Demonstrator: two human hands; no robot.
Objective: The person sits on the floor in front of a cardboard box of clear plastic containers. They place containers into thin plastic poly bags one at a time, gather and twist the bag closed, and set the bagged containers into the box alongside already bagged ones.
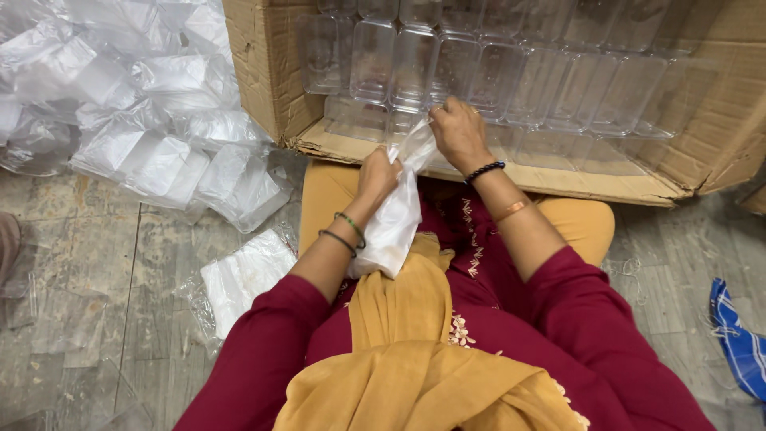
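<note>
A clear plastic bag [395, 219] filled with white stacked pieces rests on my lap, over maroon clothing and a mustard scarf. My left hand [378, 177] grips the bag's neck from the left side. My right hand [459, 132] pinches the bag's open top edge, pulling it up toward the cardboard box [275, 76]. Both wrists wear thin bangles. The box lies on its side in front of me, packed with rows of clear plastic containers [495, 76].
A heap of filled clear plastic bags [144, 120] lies on the floor at the left. A flat stack of white pieces in plastic [243, 275] sits beside my left knee. A blue checked cloth [738, 339] lies at the right edge. The floor is grey tile.
</note>
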